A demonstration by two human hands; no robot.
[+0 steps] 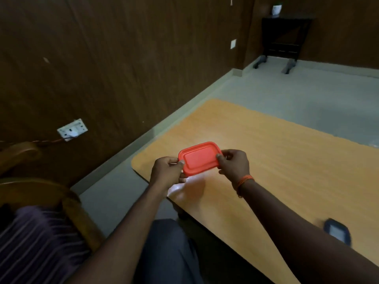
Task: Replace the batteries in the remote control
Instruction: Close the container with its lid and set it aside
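At far left I see a wooden chair (30, 193) and a wall socket (72, 130), neither part of the job. The left hand (166, 173) pinches the near-left corner of a red lid (200, 157), thumb on top and the other fingers curled beneath. The lid is held level above the table (266, 160), not resting on it. A pale glow below suggests a clear box under it, though I cannot tell. The right hand (234, 163) pinches the opposite end the same way, thumb on the rim. I judge the two-ended grip is meant to steady the thing while the lid is prised off. Neither the remote nor the batteries show anywhere, so they may be inside. At lower right a small dark gadget (337, 232) lies on the table, too blurred to name.
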